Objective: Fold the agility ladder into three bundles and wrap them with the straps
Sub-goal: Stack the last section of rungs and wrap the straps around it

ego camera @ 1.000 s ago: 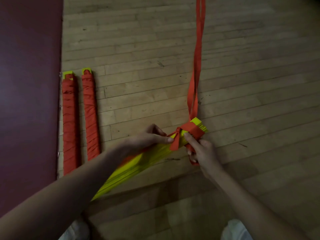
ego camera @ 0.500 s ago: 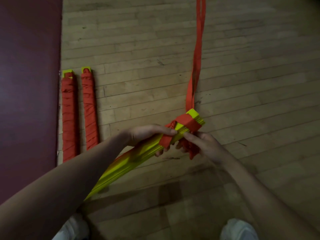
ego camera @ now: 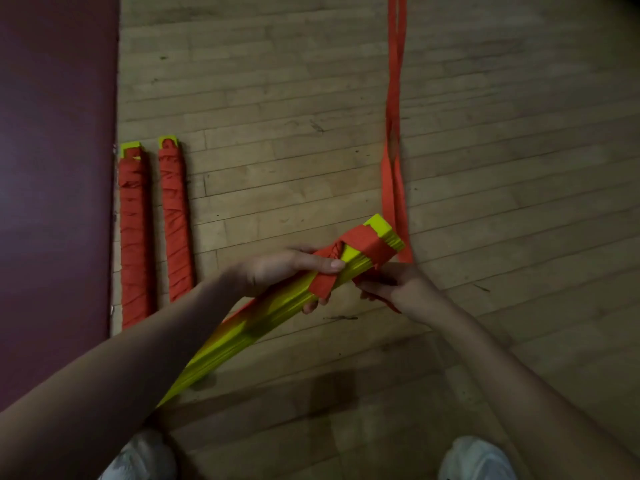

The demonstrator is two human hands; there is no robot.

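While left hand [ego camera: 277, 271] grips yellow bundle [ego camera: 270, 313], right hand [ego camera: 398, 289] pinching strap [ego camera: 393, 98], plank floor [ego camera: 485, 168], maroon mat [ego camera: 52, 168].

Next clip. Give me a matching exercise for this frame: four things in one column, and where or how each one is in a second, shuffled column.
Things
1. left hand
2. right hand
3. orange strap, loose length
4. finished bundles

States
A. stretches away over the wooden floor to the top edge
B. lie side by side next to the dark red mat, fully wrapped
C. grips the yellow bundle near its wrapped end
D. holds strap just below the bundle's wrapped end

Pairs: 1-C, 2-D, 3-A, 4-B
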